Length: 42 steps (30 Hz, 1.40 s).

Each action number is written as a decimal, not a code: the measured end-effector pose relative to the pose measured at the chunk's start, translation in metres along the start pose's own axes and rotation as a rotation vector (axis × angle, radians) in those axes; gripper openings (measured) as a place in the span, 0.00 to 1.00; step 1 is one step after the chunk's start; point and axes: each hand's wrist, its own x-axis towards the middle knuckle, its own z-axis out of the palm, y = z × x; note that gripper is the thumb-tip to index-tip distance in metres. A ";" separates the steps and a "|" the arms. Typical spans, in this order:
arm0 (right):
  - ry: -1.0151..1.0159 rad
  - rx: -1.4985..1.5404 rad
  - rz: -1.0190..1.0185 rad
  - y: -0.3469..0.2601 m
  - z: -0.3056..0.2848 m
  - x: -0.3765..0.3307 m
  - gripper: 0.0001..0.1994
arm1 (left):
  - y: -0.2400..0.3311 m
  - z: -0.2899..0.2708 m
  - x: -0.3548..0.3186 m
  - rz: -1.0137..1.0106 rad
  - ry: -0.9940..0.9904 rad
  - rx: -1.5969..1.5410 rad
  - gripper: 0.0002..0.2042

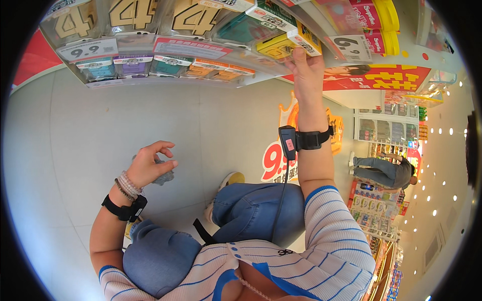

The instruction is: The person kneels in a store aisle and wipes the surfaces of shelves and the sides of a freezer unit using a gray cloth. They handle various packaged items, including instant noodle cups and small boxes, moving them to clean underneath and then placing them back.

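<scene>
At the edge of a store shelf, my right hand (307,74) is closed on a small yellow box (275,46), its thumb against the box's near end. Other boxed goods stand beside it, among them a dark green box (245,27). Lower and to the left, my left hand (146,164) hangs above the floor with its fingers curled around a crumpled grey cloth (164,176). Part of the cloth is hidden behind the fingers. Both wrists wear black straps with small devices.
Gold-and-black packages (131,14) and a lower row of coloured boxes (131,66) fill the shelf. Yellow-lidded containers (385,44) stand at right. An orange-and-red sticker (275,159) lies on the grey floor (165,113). Another person (386,170) stands farther off by stocked shelves.
</scene>
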 end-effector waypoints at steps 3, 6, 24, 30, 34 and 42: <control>0.002 0.010 -0.022 0.002 0.000 -0.002 0.27 | 0.002 0.000 0.001 0.012 -0.009 0.004 0.22; -0.033 -0.004 -0.047 0.004 -0.001 -0.001 0.29 | 0.004 0.000 -0.001 0.002 -0.010 -0.003 0.22; -0.212 0.447 0.103 0.025 -0.025 0.023 0.34 | 0.135 -0.013 0.032 0.644 0.327 0.427 0.22; -0.240 0.350 0.098 0.017 -0.020 0.019 0.33 | 0.206 0.007 0.076 0.939 0.718 0.903 0.27; -0.223 0.298 0.101 0.011 -0.017 0.017 0.34 | 0.220 0.011 0.089 0.841 0.778 1.032 0.30; -0.240 0.246 0.116 0.010 -0.021 0.017 0.32 | 0.234 0.017 0.098 0.744 0.874 0.969 0.22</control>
